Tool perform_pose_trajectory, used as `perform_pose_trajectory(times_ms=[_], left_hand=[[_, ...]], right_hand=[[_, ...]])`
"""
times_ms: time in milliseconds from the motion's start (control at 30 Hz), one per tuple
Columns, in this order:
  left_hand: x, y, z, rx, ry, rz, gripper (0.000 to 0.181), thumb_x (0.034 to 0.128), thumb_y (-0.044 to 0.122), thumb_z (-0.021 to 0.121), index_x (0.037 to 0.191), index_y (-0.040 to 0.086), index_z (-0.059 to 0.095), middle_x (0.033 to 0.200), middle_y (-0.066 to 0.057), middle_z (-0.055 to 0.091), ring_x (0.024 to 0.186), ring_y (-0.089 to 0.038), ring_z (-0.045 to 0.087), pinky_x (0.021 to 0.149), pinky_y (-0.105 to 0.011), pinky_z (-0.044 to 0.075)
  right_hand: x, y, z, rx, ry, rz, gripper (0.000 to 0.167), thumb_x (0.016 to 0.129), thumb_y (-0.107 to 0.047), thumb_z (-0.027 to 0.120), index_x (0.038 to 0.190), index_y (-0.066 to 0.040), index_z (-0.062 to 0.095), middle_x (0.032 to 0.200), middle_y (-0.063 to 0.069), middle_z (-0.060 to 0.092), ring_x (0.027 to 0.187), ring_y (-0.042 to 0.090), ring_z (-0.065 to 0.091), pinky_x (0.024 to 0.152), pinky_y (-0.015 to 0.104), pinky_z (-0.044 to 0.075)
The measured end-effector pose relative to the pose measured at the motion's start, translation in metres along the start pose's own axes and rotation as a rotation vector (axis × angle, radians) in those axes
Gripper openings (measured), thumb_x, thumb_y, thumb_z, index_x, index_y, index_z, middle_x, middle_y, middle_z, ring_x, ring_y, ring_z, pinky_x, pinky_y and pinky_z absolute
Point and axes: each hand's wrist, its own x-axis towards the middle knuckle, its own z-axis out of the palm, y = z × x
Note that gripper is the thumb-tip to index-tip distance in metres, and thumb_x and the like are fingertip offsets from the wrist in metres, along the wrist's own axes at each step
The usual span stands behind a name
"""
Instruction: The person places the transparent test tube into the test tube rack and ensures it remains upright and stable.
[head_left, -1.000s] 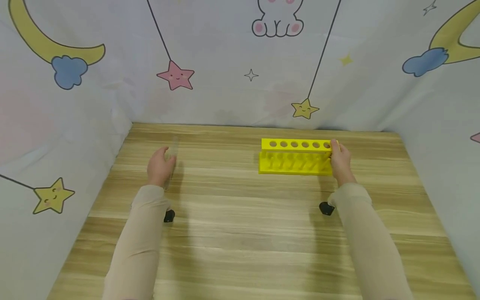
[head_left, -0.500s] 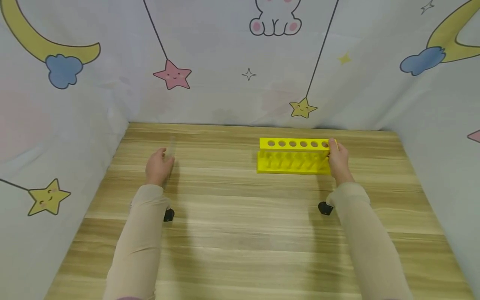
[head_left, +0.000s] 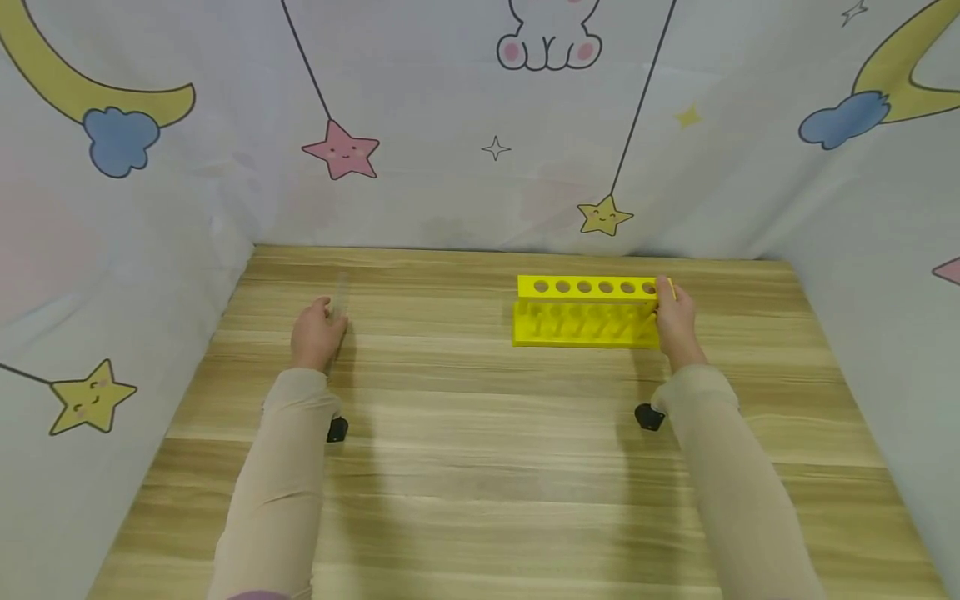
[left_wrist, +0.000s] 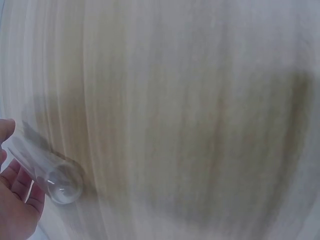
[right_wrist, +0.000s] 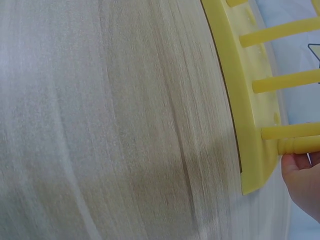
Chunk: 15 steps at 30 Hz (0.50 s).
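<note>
On the left side of the table, my left hand (head_left: 315, 337) holds a clear test tube (head_left: 342, 293) between thumb and fingers. The left wrist view shows the rounded end of the test tube (left_wrist: 64, 185) towards the camera, with the fingers (left_wrist: 22, 187) alongside it. A yellow test tube rack (head_left: 577, 340), with a row of holes along its top bar, stands at the back right. Its right end is gripped by my right hand (head_left: 677, 325). In the right wrist view, the right hand (right_wrist: 305, 180) is at the end post of the rack (right_wrist: 245, 115), and its fingers are partly cut off by the frame edge.
The wood-grain table (head_left: 480, 467) meets a printed cloth backdrop (head_left: 450, 192) at its back edge, with cloth on both sides. A black wrist device (head_left: 338, 429) sticks out below the left sleeve, and another black device (head_left: 649, 417) below the right.
The whole head view shifts slightly to the left. Both hands keep their hold on the test tube and the rack, with hardly any movement over the table.
</note>
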Motion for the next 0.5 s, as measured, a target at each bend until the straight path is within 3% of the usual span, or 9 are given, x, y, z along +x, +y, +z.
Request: perform_pose_trajectory(times_ms=[500], left_hand=[[0.0037, 0.0012, -0.0011, 0.014, -0.015, 0.022, 0.052, 0.0888, 0.019, 0.046, 0.132, -0.005, 0.031, 0.116, -0.026, 0.049, 0.106, -0.039, 0.045, 0.090, -0.051, 0.037]], right_hand=[[0.0014, 0.0012, 0.0001, -0.008, 0.005, -0.009, 0.054, 0.084, -0.061, 0.033, 0.105, -0.015, 0.051, 0.103, -0.005, 0.039, 0.091, 0.011, 0.037, 0.082, 0.023, 0.034]])
